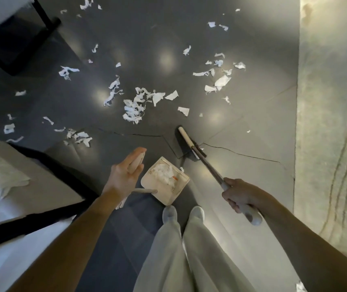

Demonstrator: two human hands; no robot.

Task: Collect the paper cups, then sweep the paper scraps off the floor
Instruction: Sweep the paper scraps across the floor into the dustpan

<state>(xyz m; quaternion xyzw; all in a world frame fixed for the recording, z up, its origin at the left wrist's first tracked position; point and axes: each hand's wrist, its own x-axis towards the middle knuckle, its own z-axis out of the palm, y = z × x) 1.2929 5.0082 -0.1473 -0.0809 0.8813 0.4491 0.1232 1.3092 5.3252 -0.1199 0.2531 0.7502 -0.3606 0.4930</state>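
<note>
White paper scraps (133,108) lie scattered over the dark grey floor ahead, thickest in the middle and at the right (221,81). My right hand (238,197) grips the white end of a broom handle; the black broom head (186,147) rests on the floor just ahead of my feet. A beige dustpan (165,186) stands on the floor between my hands and holds a heap of white scraps. My left hand (124,173) holds the dustpan's upright beige handle. No paper cups are in view.
A pale rug (328,123) with a gold line pattern covers the floor on the right. Black-framed furniture (48,165) with pale cushions stands at my left, and another black frame (10,55) at the far left. My feet (183,213) are behind the dustpan.
</note>
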